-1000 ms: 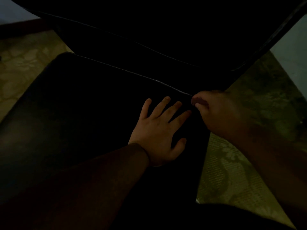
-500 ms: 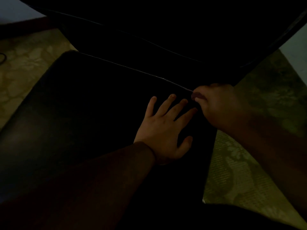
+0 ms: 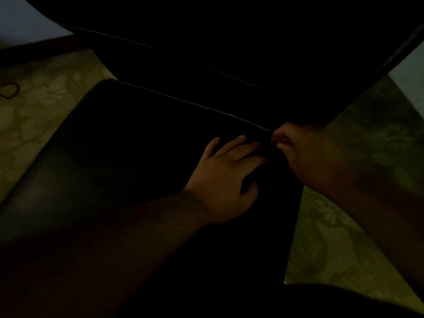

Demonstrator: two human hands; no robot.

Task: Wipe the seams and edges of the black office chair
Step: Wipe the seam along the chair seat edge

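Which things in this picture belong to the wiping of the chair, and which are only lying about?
Part of the job:
- black office chair seat, with its pale rear seam
- backrest
- left hand, flat on the seat
- right hand, fingers curled at the seam's right end; a cloth cannot be made out

Just lying about:
- dark cord loop on the patterned floor

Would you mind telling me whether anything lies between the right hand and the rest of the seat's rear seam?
Nothing visible does. The right hand is at the right end of the seam, which runs bare toward the left; the left hand lies flat on the seat, beside it.
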